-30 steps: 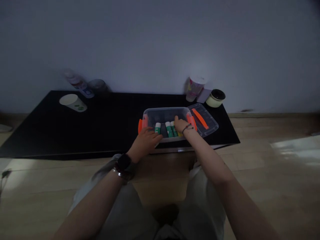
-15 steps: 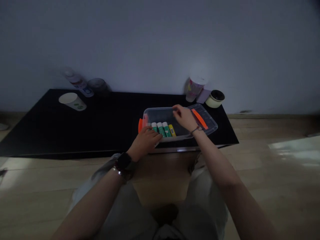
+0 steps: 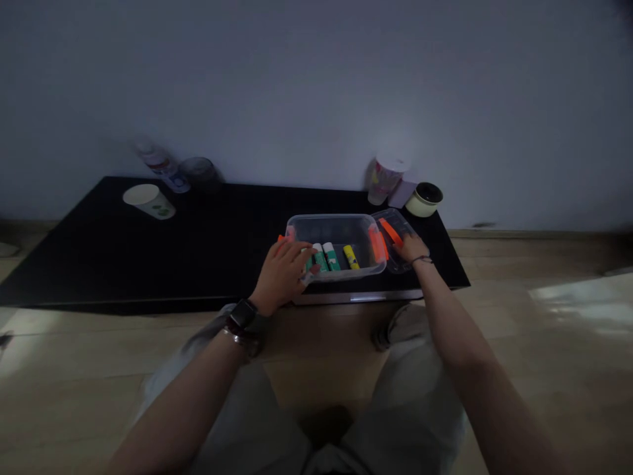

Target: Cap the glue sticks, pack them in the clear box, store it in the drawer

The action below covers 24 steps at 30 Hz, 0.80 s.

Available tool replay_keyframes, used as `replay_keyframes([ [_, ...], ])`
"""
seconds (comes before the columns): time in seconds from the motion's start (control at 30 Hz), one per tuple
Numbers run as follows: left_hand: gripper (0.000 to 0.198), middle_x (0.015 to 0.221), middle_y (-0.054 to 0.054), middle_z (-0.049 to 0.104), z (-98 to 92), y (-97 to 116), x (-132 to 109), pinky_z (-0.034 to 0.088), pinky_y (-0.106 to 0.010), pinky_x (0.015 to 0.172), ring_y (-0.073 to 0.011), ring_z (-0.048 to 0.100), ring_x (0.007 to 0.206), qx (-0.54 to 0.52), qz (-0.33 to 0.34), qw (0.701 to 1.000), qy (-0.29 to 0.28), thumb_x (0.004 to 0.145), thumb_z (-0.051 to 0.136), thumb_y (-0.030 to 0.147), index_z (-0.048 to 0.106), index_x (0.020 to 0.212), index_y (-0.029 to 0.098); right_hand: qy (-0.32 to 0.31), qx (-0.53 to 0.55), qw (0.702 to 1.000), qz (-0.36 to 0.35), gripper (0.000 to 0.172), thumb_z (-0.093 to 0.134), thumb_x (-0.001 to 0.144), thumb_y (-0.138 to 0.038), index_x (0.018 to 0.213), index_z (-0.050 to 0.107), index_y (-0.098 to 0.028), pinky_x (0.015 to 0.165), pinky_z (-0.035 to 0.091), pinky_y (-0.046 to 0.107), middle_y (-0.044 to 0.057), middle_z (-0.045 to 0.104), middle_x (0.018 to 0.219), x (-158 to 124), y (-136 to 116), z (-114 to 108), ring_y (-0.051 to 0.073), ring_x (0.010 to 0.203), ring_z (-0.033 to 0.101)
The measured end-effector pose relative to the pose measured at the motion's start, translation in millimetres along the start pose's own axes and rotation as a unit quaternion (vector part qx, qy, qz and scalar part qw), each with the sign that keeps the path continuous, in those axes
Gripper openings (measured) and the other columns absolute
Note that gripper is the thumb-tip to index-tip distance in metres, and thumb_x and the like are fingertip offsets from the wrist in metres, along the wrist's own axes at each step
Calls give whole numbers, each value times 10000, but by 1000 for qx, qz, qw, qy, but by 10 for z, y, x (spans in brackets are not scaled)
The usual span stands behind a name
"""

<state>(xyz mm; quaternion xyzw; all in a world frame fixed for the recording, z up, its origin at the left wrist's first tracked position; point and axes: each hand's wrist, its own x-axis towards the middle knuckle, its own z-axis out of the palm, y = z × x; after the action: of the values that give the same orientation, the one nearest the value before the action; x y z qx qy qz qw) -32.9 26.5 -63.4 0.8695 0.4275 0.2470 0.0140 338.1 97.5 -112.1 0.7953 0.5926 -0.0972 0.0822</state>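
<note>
A clear plastic box (image 3: 336,219) with orange latches stands near the table's front edge. Inside lie several glue sticks: green ones with white caps (image 3: 331,258) toward the left and a yellow one (image 3: 351,257) apart from them. My left hand (image 3: 283,274) rests over the box's left end, fingers spread, covering part of a green stick. My right hand (image 3: 410,249) is closed at the clear lid (image 3: 395,264), beside its orange latch (image 3: 391,233). The lid lies to the right of the box; my right fingertips are partly hidden.
A paper cup (image 3: 150,201), a spray bottle (image 3: 165,170) and a dark round container (image 3: 202,174) stand at the table's left. Behind the lid are a clear patterned cup (image 3: 384,181), a pale purple box (image 3: 403,191) and a cream pot (image 3: 423,200) against the wall.
My right hand has moved from over the box rightward to the lid. The yellow glue stick now lies farther from the green ones. My left hand stays at the left end, its fingers more spread.
</note>
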Motion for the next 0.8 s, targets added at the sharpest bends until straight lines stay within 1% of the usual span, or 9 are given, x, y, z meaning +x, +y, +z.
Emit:
replay_keyframes([
  [0.13, 377, 1323, -170, 583, -10, -106, 19, 420, -509, 1056, -325, 534, 1235, -2, -105, 994, 44, 913, 501, 277, 582, 1256, 145, 9, -16, 1000, -17, 493, 535, 959, -398, 1333, 549, -78, 1024, 417, 373, 220, 534, 1379, 41, 65, 67, 305, 1308, 485],
  [0.2, 419, 1344, -200, 542, 1, -163, 25, 444, -516, 1034, -340, 525, 1237, -29, -150, 987, 47, 905, 493, 288, 542, 1286, 121, 16, -17, 999, -22, 474, 535, 957, -368, 1322, 562, -66, 1018, 421, 374, 229, 533, 1374, 50, 61, 78, 310, 1308, 479],
  [0.3, 436, 1325, -185, 527, 57, -261, 5, 465, -511, 1023, -321, 538, 1217, -93, -206, 973, 43, 878, 498, 275, 504, 1295, 148, 29, -13, 999, -14, 454, 520, 954, -319, 1312, 581, -46, 1010, 426, 386, 257, 510, 1386, 60, 43, 85, 327, 1309, 469],
  [0.4, 460, 1314, -162, 522, 147, -367, -42, 469, -496, 1025, -298, 553, 1204, -149, -251, 955, 46, 860, 530, 291, 479, 1302, 174, 29, -4, 1000, -5, 488, 563, 924, -317, 1314, 587, -24, 1017, 423, 390, 280, 495, 1391, 64, 34, 87, 328, 1311, 465],
  [0.5, 503, 1332, -173, 504, 231, -452, -81, 471, -488, 1018, -291, 556, 1197, -188, -280, 940, 47, 850, 567, 328, 460, 1314, 170, 22, 12, 1000, -1, 562, 630, 880, -400, 1294, 606, -20, 1012, 434, 383, 277, 527, 1354, 57, 46, 59, 326, 1283, 495],
  [0.57, 500, 1320, -171, 512, 263, -481, -90, 464, -485, 1024, -286, 550, 1197, -206, -294, 933, 34, 860, 563, 356, 458, 1311, 168, 36, 19, 999, 8, 560, 636, 867, -445, 1245, 642, -32, 984, 454, 376, 267, 563, 1310, 52, 70, 3, 328, 1241, 534],
  [0.63, 484, 1300, -165, 523, 274, -487, -90, 449, -483, 1040, -279, 544, 1199, -219, -302, 928, 19, 890, 534, 399, 460, 1307, 166, 55, 31, 998, 16, 516, 638, 853, -468, 1158, 691, -54, 932, 475, 356, 247, 614, 1238, 55, 115, -83, 321, 1179, 583],
  [0.7, 483, 1309, -170, 516, 271, -479, -87, 440, -481, 1049, -275, 541, 1201, -223, -299, 928, 10, 919, 497, 439, 459, 1312, 161, 56, 70, 996, 22, 445, 641, 839, -476, 1016, 734, -79, 847, 488, 322, 206, 682, 1082, 67, 184, -188, 292, 1055, 645],
  [0.8, 500, 1342, -182, 490, 260, -455, -85, 446, -492, 1036, -280, 543, 1189, -213, -288, 934, 1, 917, 498, 451, 452, 1322, 160, 29, 216, 976, 17, 360, 627, 826, -454, 767, 714, -110, 685, 466, 277, 97, 678, 740, 79, 303, -339, 217, 766, 656],
])
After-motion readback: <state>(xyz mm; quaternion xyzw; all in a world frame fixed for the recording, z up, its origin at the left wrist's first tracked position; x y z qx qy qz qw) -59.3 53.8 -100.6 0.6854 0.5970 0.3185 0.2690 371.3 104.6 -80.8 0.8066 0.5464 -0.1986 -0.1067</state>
